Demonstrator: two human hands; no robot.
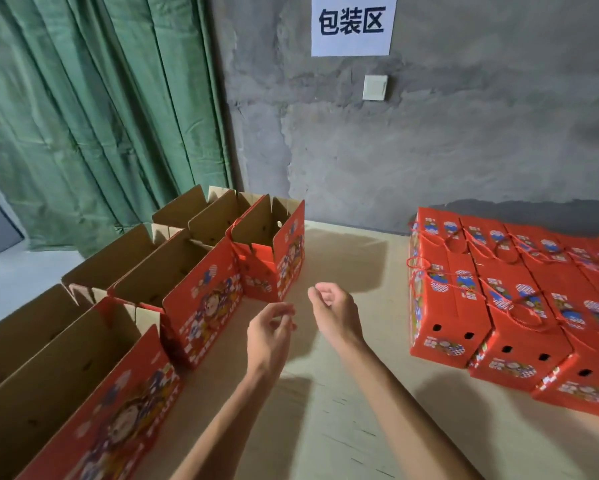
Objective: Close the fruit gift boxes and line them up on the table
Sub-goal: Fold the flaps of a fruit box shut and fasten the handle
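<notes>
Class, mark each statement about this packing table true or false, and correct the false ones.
1. The open boxes stand on the left of the table. True.
2. The closed boxes are green. False: they are red.
3. Both hands are empty. True: the left hand and the right hand hold nothing.
4. The curtain is red. False: it is green.
5. The right hand rests on a closed box. False: it hovers over bare table.

Pale wooden table (343, 393), set against the grey wall. Left side: open red fruit gift boxes (201, 306) standing in a row running back toward the wall, flaps up, brown insides showing. Right side: closed red boxes (492, 306) packed tight together, red cord handles lying across their tops.
</notes>
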